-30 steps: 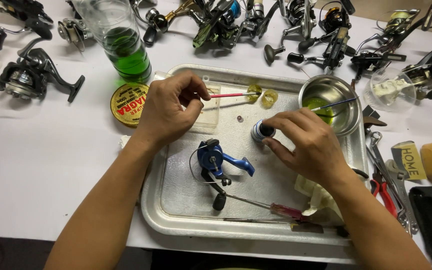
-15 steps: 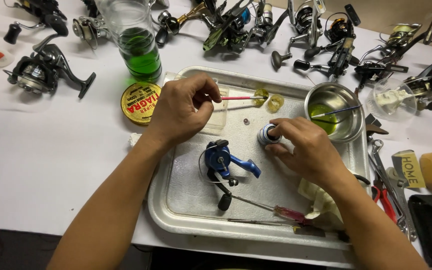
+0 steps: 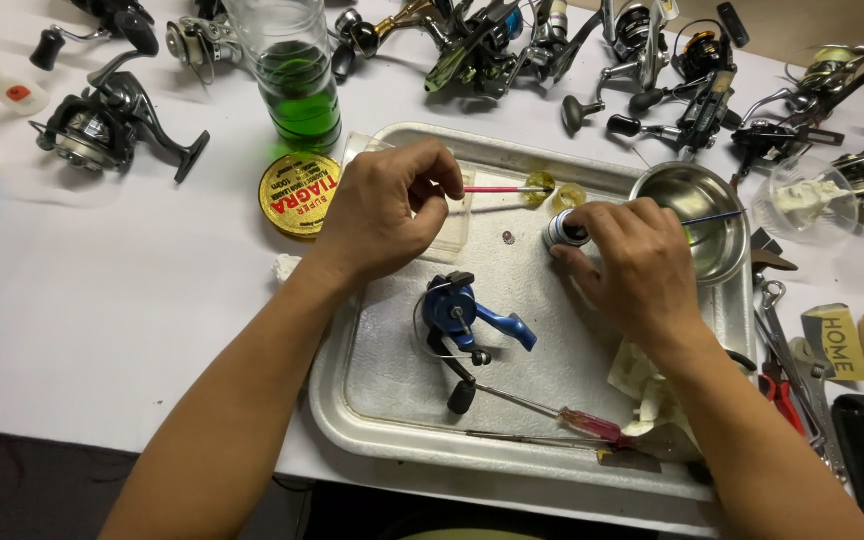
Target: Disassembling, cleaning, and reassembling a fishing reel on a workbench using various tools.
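My left hand (image 3: 384, 208) pinches a thin pink-handled brush (image 3: 502, 189) whose tip reaches toward a yellowish blob at the far side of the metal tray (image 3: 372, 400). My right hand (image 3: 634, 262) grips a small silver spool (image 3: 562, 230) standing on the tray. A blue fishing reel body (image 3: 457, 310) lies on the tray between my forearms, near a red-handled screwdriver (image 3: 577, 422).
A steel bowl (image 3: 702, 215) with yellowish liquid sits at the tray's right. A clear bottle of green liquid (image 3: 297, 85) and a round yellow tin (image 3: 299, 193) stand left of it. Several reels line the back edge. Pliers and tools (image 3: 787, 375) lie to the right.
Both hands keep their holds on the brush and spool. The view has shifted slightly; the brush tip stays near the yellowish blob.
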